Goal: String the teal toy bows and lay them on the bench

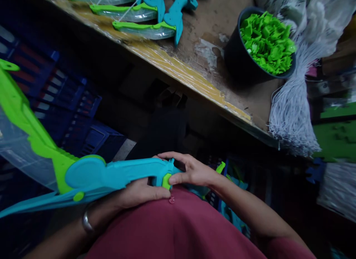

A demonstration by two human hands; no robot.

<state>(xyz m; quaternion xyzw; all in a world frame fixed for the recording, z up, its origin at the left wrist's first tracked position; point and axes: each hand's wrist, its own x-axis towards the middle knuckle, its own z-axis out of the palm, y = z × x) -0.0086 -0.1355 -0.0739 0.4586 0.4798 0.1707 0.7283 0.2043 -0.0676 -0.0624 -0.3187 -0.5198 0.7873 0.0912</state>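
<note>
A teal and green plastic toy bow (111, 173) lies across my lap, its green limb rising to the far left. My left hand (141, 192) grips the teal handle from below. My right hand (189, 170) is closed over the handle's end, thumb and fingers pinching a small green plastic piece (166, 180) set into it. A metal bangle (86, 222) circles my left wrist.
A worn wooden table (211, 84) runs diagonally above, with three finished toy bows (147, 27) at its top left. A dark bucket (236, 58) of green plastic pieces (265, 42) stands on it beside a white string bundle (292, 110). Blue crates (63, 103) sit below left.
</note>
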